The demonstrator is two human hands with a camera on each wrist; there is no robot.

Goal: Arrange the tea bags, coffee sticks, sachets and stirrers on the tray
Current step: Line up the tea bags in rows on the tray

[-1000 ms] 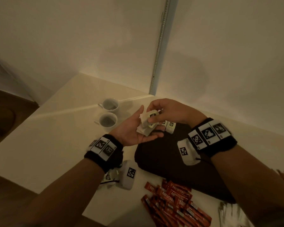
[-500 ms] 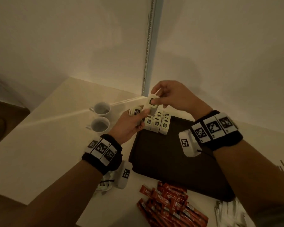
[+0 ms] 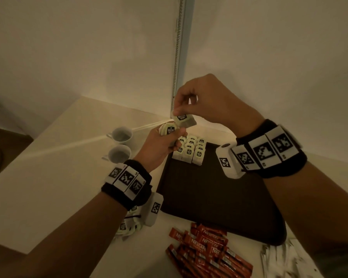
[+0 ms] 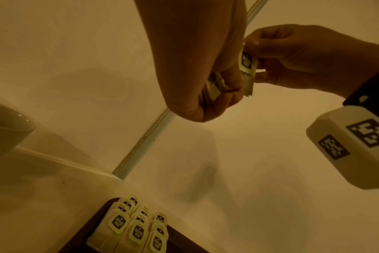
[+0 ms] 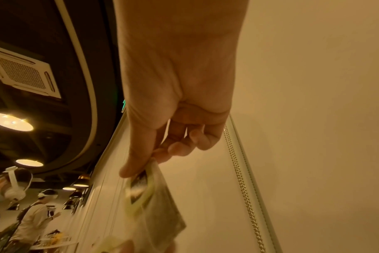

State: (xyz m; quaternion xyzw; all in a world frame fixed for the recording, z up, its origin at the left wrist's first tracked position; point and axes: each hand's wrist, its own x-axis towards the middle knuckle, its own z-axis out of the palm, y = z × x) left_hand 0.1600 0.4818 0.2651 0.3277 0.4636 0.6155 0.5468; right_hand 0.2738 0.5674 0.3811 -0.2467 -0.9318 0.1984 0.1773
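Observation:
A dark tray (image 3: 219,207) lies on the pale table, with several white tea bags (image 3: 190,152) stood in rows at its far left corner (image 4: 136,229). My right hand (image 3: 201,99) pinches one tea bag (image 3: 184,119) by its top, above the tray's far edge; the wrist views show it too (image 4: 248,68) (image 5: 154,205). Just below, my left hand (image 3: 167,137) grips a small bunch of tea bags (image 3: 169,130). Red coffee sticks (image 3: 205,251) lie heaped near the table's front edge. Pale wrapped stirrers or sachets (image 3: 283,259) lie at the front right, blurred.
Two white cups (image 3: 120,144) stand left of the tray. A few more tea bags (image 3: 127,227) lie under my left wrist. A wall with a bead chain (image 3: 177,57) rises right behind the table. People stand far off in the right wrist view.
My right hand has lifted one tea bag up out of the bunch in my left hand. Both hands have moved further toward the wall, over the tray's far corner.

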